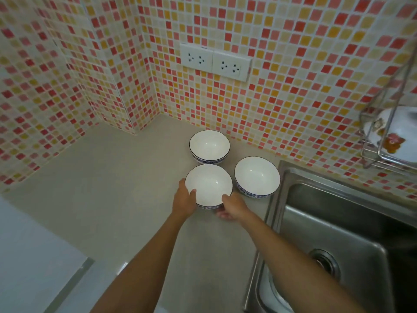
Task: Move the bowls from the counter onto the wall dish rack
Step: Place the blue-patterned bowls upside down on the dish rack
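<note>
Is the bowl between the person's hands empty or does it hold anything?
Empty. The near bowl, upright on the counter, shows a bare white inside; the left hand and right hand clasp its rim.

Glossy white glazed bowls (208,185) sit on a matt, smooth beige counter (112,177), with a brushed stainless-steel sink (338,222) at four o'clock and shiny chrome-wire dish rack (383,136) at two o'clock.

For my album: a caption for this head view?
Both hands, left hand and right hand, grip the nearest bowl of three.
</note>
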Available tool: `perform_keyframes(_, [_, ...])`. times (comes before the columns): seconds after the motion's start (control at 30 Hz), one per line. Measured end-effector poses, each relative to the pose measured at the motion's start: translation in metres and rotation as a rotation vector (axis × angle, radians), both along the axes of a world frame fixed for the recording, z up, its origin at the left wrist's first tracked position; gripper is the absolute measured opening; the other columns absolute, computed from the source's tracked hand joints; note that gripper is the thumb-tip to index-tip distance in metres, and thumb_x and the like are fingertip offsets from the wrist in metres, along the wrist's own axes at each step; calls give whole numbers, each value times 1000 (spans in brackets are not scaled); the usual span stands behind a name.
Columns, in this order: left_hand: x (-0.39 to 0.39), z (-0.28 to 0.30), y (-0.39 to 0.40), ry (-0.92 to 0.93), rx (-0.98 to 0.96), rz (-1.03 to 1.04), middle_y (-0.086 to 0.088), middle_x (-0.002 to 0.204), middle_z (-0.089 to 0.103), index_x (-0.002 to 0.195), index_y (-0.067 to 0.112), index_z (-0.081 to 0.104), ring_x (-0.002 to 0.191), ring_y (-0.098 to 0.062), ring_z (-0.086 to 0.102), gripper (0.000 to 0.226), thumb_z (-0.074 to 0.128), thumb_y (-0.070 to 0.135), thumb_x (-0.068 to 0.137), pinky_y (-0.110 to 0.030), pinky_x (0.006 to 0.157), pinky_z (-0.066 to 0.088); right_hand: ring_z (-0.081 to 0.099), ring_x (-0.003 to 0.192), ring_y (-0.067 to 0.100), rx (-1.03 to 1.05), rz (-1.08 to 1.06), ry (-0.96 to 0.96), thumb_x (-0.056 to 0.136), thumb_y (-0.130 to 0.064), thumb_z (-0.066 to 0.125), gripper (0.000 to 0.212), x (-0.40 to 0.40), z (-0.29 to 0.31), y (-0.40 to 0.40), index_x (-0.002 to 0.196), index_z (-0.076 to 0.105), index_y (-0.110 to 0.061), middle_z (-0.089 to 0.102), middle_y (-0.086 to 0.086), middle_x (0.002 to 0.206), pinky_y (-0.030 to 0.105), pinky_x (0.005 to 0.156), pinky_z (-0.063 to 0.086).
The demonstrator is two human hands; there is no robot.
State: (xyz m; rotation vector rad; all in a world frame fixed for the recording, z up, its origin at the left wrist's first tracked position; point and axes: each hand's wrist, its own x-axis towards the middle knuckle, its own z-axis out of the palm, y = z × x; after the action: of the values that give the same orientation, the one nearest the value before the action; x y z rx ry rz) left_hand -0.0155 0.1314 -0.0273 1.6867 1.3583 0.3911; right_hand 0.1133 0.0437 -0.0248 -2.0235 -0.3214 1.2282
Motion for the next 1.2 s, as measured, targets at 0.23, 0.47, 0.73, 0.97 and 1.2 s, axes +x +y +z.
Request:
perform_keyframes(0.23, [2, 24, -1, -363, -437, 190, -6, 123, 57, 121, 21, 49, 108, -30, 58, 30, 49, 34, 94, -42, 81, 54, 66, 59, 25, 108, -28, 67, 90, -12, 35, 39, -1, 29, -20, 129, 43, -14, 66, 21, 102, 31, 55, 56])
perform_keyframes(0.47, [35, 94, -30, -591, -479, 99, -5, 119, 57, 125, 24, 47, 100, -26, 58, 35, 38, 43, 97, -36, 67, 53, 71, 77, 26, 240, -88, -36, 90, -32, 54, 36, 23, 104, -64, 123, 45, -19, 72, 11, 92, 42, 71, 62])
perform_keyframes(0.73, [121, 187, -103, -720, -450, -191, -6, 122, 56, 125, 27, 45, 104, -26, 57, 39, 37, 50, 95, -48, 85, 53, 66, 102, 35, 759, -292, 368, 91, -23, 57, 25, 74, 205, -171, 115, 51, -20, 54, 12, 122, 51, 83, 58])
perform_keyframes(0.97, [202, 251, -187, -752, -330, -545, -2, 124, 57, 125, 33, 49, 110, -27, 57, 50, 23, 62, 93, -40, 86, 54, 65, 106, 36, 982, -529, 327, 79, -18, 67, 43, 132, 249, -264, 120, 54, -12, 55, 14, 125, 47, 73, 61])
perform_keyframes(1.2, [243, 217, -219, -550, 579, -669, 2, 124, 63, 127, 24, 55, 113, -14, 58, 51, 19, 47, 100, -28, 97, 47, 55, 120, 37, 1061, -628, 220, 77, -16, 69, 39, 185, 268, -314, 114, 57, -14, 56, 15, 127, 53, 79, 58])
